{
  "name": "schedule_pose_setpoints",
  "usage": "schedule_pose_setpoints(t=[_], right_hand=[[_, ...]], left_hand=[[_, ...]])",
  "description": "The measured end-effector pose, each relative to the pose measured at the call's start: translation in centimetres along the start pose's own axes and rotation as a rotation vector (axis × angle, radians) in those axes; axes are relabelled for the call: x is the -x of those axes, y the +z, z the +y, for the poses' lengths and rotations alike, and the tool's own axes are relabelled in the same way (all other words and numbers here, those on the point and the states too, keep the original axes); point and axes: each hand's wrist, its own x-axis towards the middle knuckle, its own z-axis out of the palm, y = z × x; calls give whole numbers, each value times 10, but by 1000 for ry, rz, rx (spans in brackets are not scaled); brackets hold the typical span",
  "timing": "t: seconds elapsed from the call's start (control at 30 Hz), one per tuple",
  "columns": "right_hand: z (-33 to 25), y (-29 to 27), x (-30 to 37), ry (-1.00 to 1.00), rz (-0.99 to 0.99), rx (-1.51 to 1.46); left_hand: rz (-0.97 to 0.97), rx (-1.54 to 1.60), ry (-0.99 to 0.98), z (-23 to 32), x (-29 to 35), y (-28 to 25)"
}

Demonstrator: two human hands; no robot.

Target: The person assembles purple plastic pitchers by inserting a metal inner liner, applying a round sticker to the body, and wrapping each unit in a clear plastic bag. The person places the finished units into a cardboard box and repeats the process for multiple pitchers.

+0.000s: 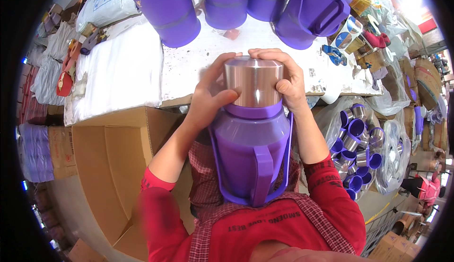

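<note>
A large purple jug with a side handle rests against my apron, its top pointing away from me. On its neck sits a shiny steel cup-shaped lid. My left hand is wrapped round the lid's left side, thumb on the front. From the other side my right hand grips the lid, with fingers over its top edge and the thumb on its front. Whether the lid is fully seated on the purple collar, I cannot tell.
Several purple jugs stand along the far side of the white table. White sheets are stacked at left. An open cardboard box is below them. At right, a clear bag holds several steel and purple cups.
</note>
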Motion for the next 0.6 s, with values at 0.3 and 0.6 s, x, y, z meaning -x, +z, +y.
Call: schedule_pose_setpoints(t=[0.3, 0.6], right_hand=[[-27, 1, 12, 34, -12, 227], [-33, 14, 2, -58, -24, 325]], left_hand=[[-12, 19, 33, -2, 3, 8], [451, -432, -219, 13, -44, -131]])
